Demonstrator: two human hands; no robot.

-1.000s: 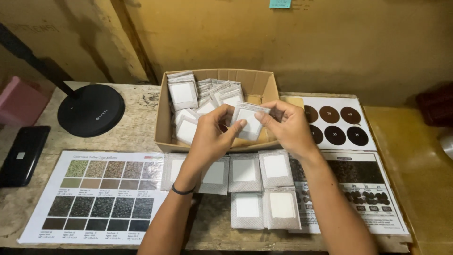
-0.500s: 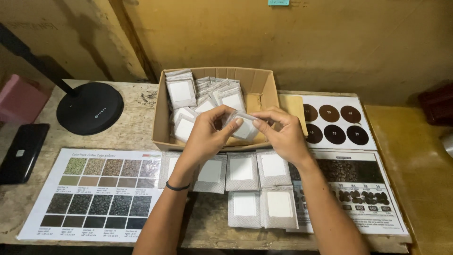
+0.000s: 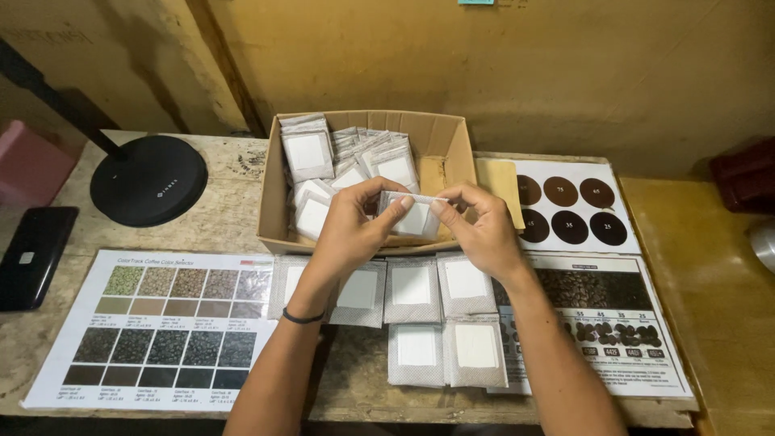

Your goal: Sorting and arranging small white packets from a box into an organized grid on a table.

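Both hands hold one small grey sachet with a white label (image 3: pixel 416 216) over the front edge of an open cardboard box (image 3: pixel 452 137). My left hand (image 3: pixel 355 222) pinches its left top corner and my right hand (image 3: pixel 476 226) pinches its right top corner. The box holds several more of the same sachets (image 3: pixel 339 157). On the table in front of the box, several sachets (image 3: pixel 428 319) lie flat in two rows, label side up.
A colour chart of bean swatches (image 3: pixel 165 323) lies at front left, and a second printed chart (image 3: pixel 613 323) at right with a card of brown discs (image 3: pixel 569 206) behind it. A black round lamp base (image 3: pixel 149 179), a black phone (image 3: pixel 32 254) and a pink object (image 3: pixel 28 165) sit at left.
The hands and the sachet have shifted slightly left and toward the box's front edge; both hands keep their hold on it.
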